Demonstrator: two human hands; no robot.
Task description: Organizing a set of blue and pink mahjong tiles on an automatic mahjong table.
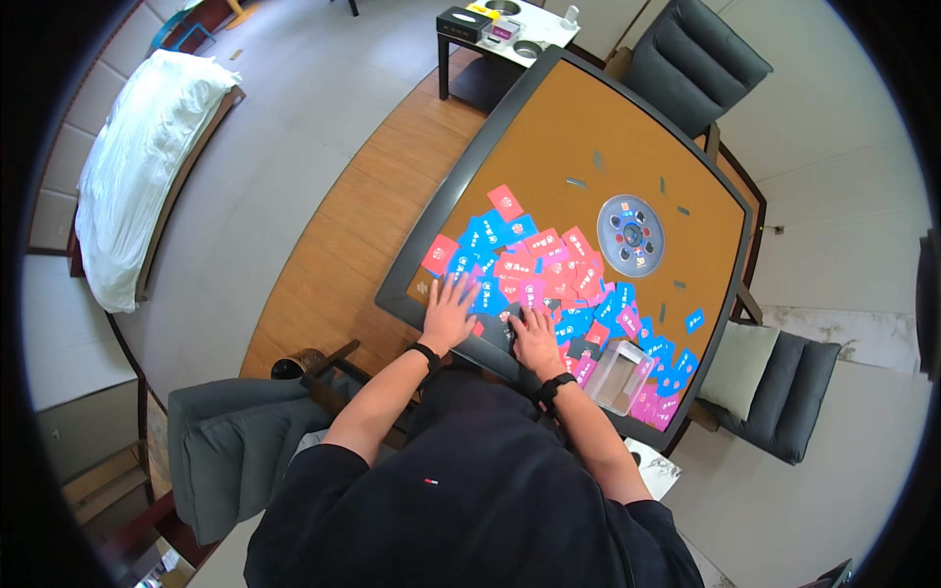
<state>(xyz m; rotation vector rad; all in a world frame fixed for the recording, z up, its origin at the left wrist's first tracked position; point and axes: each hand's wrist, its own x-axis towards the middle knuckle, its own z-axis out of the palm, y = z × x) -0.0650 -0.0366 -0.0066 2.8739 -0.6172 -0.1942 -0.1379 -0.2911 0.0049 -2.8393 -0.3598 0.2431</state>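
My left hand [448, 317] lies with spread fingers over blue cards [489, 295] near the corner of a mahjong table. My right hand [535, 342] is beside it, fingers bent down on or near dark grey cards [499, 324]; its fingertips hide whether a card is gripped. Loose red cards [562, 273] and several pink cards [531, 292] overlap in a wide heap beyond both hands. To the right of my right hand a clear plastic box [614, 371] stands on the table among more cards. Each wrist wears a dark band.
A round control dial [631, 235] sits in the brown tabletop [544, 140], inside a raised black rim [470, 176]. Grey padded chairs stand at the far side [691, 66], right [783, 382] and lower left [235, 441]. A side table [540, 33] holds a tissue box [464, 24].
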